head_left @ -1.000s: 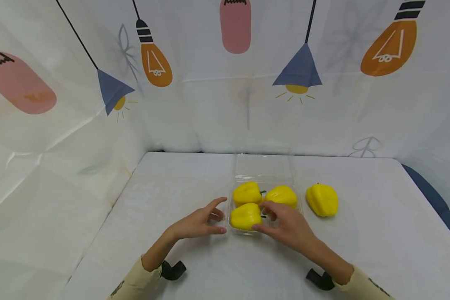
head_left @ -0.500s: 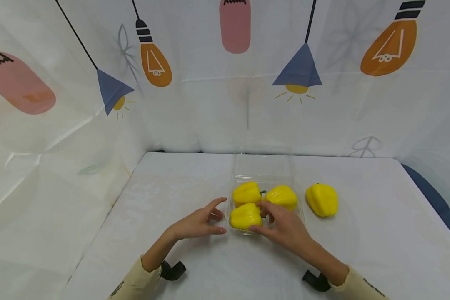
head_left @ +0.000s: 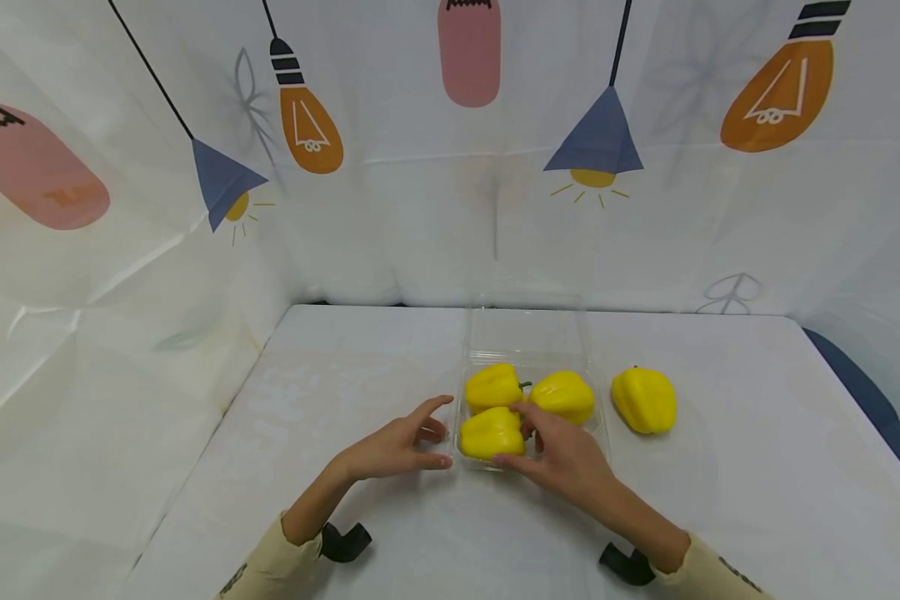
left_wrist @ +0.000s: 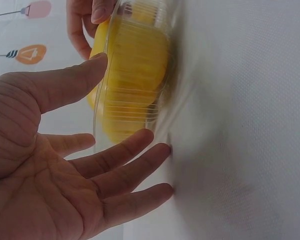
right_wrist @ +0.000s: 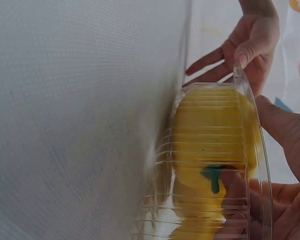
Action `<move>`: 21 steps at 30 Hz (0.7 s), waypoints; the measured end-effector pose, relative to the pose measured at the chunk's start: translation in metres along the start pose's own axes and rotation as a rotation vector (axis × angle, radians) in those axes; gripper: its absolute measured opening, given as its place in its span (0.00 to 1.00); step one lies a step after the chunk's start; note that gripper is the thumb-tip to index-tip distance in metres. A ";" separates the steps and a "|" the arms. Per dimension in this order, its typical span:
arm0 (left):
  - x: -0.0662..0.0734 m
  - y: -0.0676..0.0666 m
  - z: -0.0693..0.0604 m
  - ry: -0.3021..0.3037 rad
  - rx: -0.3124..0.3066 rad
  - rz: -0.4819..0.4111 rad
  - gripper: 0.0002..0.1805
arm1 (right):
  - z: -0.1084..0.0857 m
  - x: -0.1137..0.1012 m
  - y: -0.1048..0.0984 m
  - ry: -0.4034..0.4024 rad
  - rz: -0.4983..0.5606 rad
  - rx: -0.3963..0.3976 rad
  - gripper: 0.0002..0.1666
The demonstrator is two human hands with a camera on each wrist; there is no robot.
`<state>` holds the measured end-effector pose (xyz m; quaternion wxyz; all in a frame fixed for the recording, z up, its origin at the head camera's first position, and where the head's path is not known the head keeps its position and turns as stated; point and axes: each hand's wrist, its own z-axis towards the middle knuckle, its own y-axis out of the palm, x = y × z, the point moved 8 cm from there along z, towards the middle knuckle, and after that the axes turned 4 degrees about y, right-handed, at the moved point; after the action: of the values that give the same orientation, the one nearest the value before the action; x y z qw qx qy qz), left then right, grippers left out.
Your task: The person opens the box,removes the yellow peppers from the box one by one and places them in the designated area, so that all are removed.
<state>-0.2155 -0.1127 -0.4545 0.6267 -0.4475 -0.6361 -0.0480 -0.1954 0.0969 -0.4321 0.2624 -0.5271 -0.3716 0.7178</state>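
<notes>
A clear plastic clamshell box (head_left: 536, 457) lies with its lid (head_left: 527, 332) raised toward the back. Three yellow bell peppers sit inside: a near-left pepper (head_left: 491, 433), a back-left pepper (head_left: 493, 387) and a right-hand pepper (head_left: 564, 396). My right hand (head_left: 573, 454) holds the near-left pepper by its stem end, thumb at the front and curled fingers behind. Through the box wall its green stem (right_wrist: 213, 176) shows beside those fingers. My left hand (head_left: 393, 446) is at the box's left side, fingers spread and holding nothing; its thumb (left_wrist: 75, 82) is at the rim.
Another yellow bell pepper (head_left: 643, 400) lies on the white table (head_left: 750, 467), right of the box. A white curtain (head_left: 420, 225) printed with lamps hangs behind and to the left. Part of a dark blue chair (head_left: 862, 392) shows past the right edge.
My right hand has slid slightly left along the near-left pepper, its thumb farther across the front. The peppers, box and left hand look practically the same.
</notes>
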 end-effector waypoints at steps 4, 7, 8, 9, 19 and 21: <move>0.000 0.000 0.000 0.006 -0.003 0.002 0.46 | 0.000 -0.001 0.000 0.007 -0.012 0.003 0.44; 0.001 0.000 0.000 0.013 -0.007 0.003 0.46 | 0.000 -0.001 0.001 0.005 -0.021 0.011 0.45; 0.001 0.000 0.000 0.016 -0.008 0.004 0.46 | 0.000 -0.002 0.001 0.000 -0.025 0.015 0.45; 0.001 0.000 0.000 0.018 -0.009 0.004 0.46 | 0.000 -0.002 0.002 -0.004 -0.028 0.019 0.45; 0.000 0.000 0.000 0.024 -0.009 0.009 0.46 | 0.001 -0.006 0.002 -0.059 -0.029 0.059 0.45; 0.001 0.000 0.000 0.027 -0.009 0.010 0.46 | 0.000 -0.007 0.001 -0.071 -0.026 0.072 0.44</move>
<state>-0.2159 -0.1122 -0.4540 0.6336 -0.4528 -0.6250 -0.0536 -0.1934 0.0907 -0.4288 0.2772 -0.4865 -0.3616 0.7455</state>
